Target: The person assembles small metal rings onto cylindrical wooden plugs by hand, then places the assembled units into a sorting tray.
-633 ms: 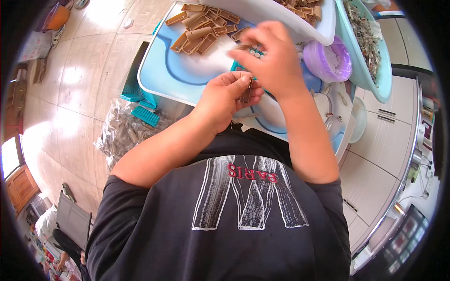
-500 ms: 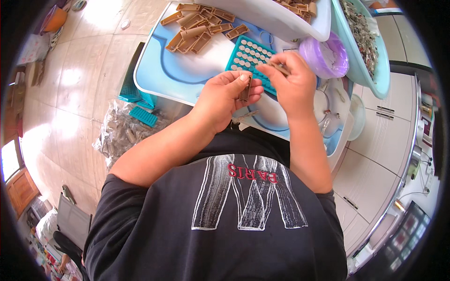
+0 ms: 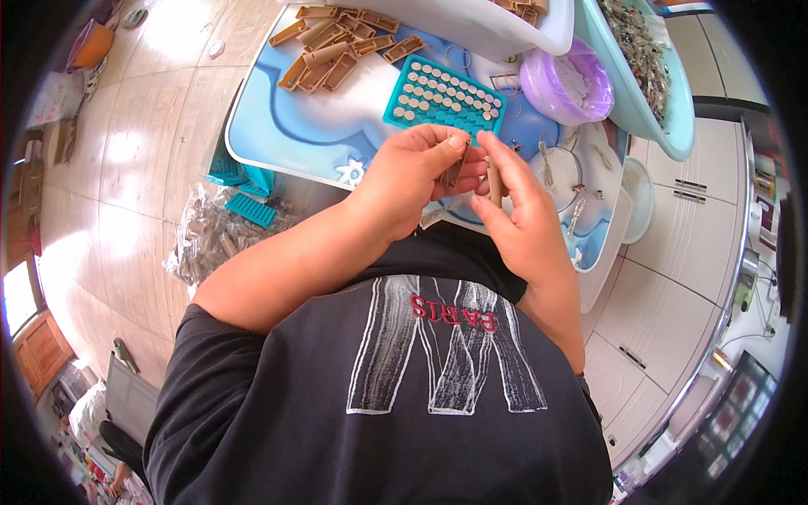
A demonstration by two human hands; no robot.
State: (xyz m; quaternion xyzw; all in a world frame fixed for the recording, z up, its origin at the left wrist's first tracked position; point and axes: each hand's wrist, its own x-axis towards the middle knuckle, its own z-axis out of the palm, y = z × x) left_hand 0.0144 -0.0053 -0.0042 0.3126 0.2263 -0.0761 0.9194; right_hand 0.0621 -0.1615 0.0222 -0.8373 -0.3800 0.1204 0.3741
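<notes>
My left hand (image 3: 418, 166) is closed on a small brown plastic case (image 3: 456, 168), its hollow side showing between thumb and fingers. Close beside it, my right hand (image 3: 523, 204) pinches a narrow tan piece (image 3: 495, 182) between thumb and fingers; it looks like a matching cover, but its exact kind is not clear. Just beyond both hands lies a teal tray (image 3: 394, 99), with rows of small round silvery discs in its holes. At the far left of the blue-and-white table (image 3: 273, 126) similar brown cases (image 3: 331, 59) are heaped.
A white bin (image 3: 505, 34) with more brown cases stands at the back. Right of it are a purple bowl (image 3: 555, 93) and a teal tub (image 3: 677, 126) full of small parts. Thin wires lie at the table's right. On the left, a clear plastic bag (image 3: 202, 236) bulges beside the table.
My right hand has come back from above the tray toward my body, bringing the tan piece beside the case. The left hand still holds the case, and more of the tray shows.
</notes>
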